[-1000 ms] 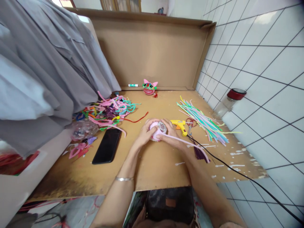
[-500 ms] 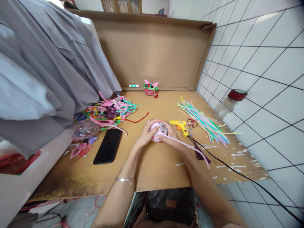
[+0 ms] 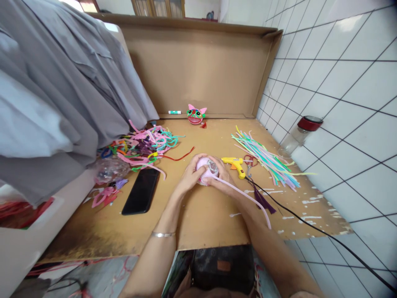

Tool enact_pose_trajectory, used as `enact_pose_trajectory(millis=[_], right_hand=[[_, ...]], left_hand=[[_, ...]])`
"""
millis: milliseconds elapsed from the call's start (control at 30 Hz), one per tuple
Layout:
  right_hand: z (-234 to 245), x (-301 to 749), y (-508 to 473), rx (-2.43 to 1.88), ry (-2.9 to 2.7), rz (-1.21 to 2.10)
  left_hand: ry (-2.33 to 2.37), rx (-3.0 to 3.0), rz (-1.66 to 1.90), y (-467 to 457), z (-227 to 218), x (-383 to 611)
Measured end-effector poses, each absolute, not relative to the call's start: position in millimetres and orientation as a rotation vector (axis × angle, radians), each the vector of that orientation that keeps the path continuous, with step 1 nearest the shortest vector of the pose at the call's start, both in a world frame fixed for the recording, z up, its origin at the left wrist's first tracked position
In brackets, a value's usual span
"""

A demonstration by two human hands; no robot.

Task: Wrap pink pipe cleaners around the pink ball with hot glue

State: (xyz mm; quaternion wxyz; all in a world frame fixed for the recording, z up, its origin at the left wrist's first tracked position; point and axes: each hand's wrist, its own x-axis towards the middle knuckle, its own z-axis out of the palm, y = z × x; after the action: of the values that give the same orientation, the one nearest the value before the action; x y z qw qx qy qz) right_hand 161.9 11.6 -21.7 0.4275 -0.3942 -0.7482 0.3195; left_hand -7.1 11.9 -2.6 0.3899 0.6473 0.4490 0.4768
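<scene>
Between my hands, above the middle of the table, is a small clear ball (image 3: 212, 167) partly covered with pale pink pipe cleaner. My left hand (image 3: 191, 174) wraps its left side, the thumb pressed on the pink covering. My right hand (image 3: 222, 177) closes round the other side, its thumb at the spot where a loose pink pipe cleaner (image 3: 245, 194) leaves the ball. That loose length trails right, across my right forearm. Fingers under the ball are hidden. Just right of my hands lies a yellow glue gun (image 3: 236, 164), with scissors (image 3: 249, 162) beside it.
Left on the table (image 3: 198, 223) are a tangled pipe cleaner pile (image 3: 155, 140) and a black phone (image 3: 141, 191). Straight pipe cleaners (image 3: 266, 159), a purple tassel (image 3: 263, 199) and a jar (image 3: 299, 136) are right. A decorated pink-eared head (image 3: 196, 114) and glue stick (image 3: 175, 112) stand behind.
The free end of the pink pipe cleaner has swung a little down and left, nearer my right forearm. Both hands keep their hold on the ball in nearly the same place.
</scene>
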Motion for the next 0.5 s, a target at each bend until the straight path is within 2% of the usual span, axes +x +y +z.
enact_pose_trajectory(millis=[500], right_hand=[[-25.8,161.3,13.5,-1.076,-2.026,0.630]], left_hand=[[1.152,1.644,1.193,12.7,-4.2,-8.6]])
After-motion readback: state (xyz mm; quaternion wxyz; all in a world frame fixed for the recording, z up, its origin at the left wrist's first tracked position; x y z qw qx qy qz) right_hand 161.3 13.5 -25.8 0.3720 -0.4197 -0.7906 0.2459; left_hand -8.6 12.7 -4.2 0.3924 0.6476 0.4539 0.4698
